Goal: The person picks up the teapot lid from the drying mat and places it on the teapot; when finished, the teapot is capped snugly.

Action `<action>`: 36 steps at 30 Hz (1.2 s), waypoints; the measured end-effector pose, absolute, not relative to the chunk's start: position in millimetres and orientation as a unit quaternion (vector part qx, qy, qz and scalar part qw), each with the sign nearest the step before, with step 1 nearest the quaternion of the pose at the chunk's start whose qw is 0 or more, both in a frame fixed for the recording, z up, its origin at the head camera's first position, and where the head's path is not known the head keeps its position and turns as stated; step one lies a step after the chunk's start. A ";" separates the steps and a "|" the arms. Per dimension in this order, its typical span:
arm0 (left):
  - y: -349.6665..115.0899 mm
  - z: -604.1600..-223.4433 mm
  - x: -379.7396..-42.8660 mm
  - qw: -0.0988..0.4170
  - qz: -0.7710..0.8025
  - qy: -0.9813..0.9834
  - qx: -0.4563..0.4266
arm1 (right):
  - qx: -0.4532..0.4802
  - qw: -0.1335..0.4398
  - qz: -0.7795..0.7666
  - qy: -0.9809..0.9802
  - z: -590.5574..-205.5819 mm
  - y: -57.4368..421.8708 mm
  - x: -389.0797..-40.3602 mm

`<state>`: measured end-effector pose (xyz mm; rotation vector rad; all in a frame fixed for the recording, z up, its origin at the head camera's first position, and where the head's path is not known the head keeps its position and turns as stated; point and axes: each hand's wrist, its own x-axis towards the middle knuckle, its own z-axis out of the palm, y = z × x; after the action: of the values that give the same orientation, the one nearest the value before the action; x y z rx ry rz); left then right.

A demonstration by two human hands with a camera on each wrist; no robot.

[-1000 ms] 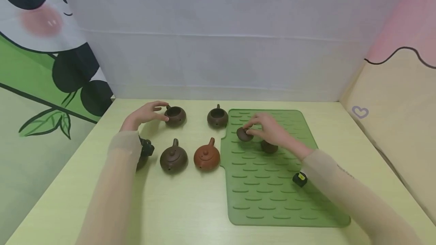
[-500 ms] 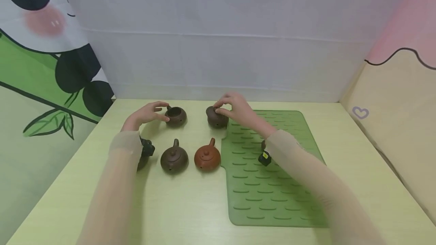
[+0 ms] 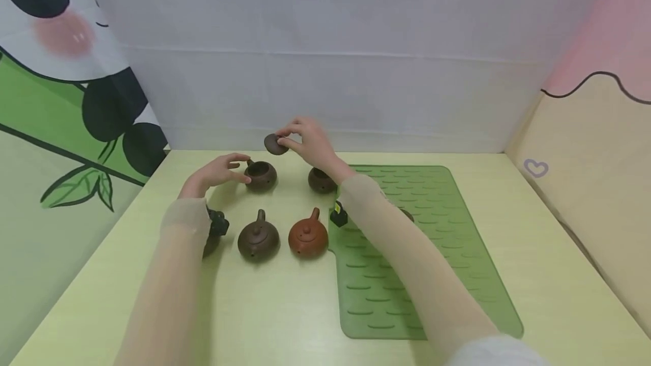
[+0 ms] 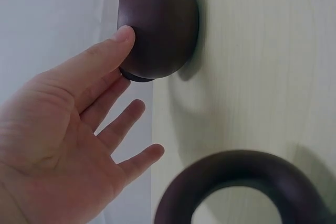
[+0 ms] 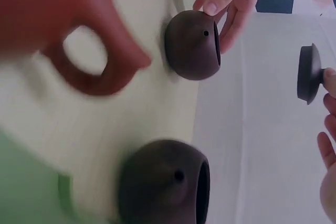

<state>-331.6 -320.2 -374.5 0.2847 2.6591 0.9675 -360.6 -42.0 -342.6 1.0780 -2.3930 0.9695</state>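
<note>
Your right hand (image 3: pixel 310 143) pinches a round, dark brown lid (image 3: pixel 275 144), tilted, by its knob (image 5: pixel 321 78), above the open pot (image 3: pixel 261 182). Your left hand (image 3: pixel 215 171) lightly holds that matte brown pot, lower fingers spread. It stands near the back edge of the surface (image 3: pixel 274 309), a gap from the second pot (image 3: pixel 321 182).

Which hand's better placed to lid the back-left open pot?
Right, likely: the right hand already holds the dark lid, raised near the open pot. The left hand grips that pot, so looks better suited to steadying it.
</note>
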 end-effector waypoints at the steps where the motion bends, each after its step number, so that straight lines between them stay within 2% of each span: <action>1: -320.4 -374.5 -331.4 0.148 0.335 0.925 0.101 | 0.375 0.179 0.349 -0.840 -343.4 -47.3 -362.2; 7: -318.7 -373.3 -331.0 0.149 0.341 0.923 0.099 | 0.330 0.214 0.403 -0.826 -349.0 -74.5 -369.7; 15: -317.6 -372.8 -328.4 0.152 0.344 0.922 0.093 | 0.264 0.199 0.480 -0.813 -361.7 -97.0 -366.1; 28: -315.0 -372.3 -329.4 0.159 0.356 0.918 0.078 | 0.253 0.057 0.462 -0.848 -382.1 -109.4 -352.4; 31: -308.7 -362.4 -321.4 0.162 0.362 0.914 0.081 | 0.245 0.035 0.461 -0.852 -383.2 -109.9 -350.0; 36: -310.8 -366.6 -323.1 0.159 0.359 0.916 0.085 | 0.229 0.002 0.460 -0.858 -382.9 -109.8 -347.0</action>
<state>-323.1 -310.8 -366.6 0.2418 2.6190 1.0257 -347.0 -109.8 -382.9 0.7172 -2.6931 1.4429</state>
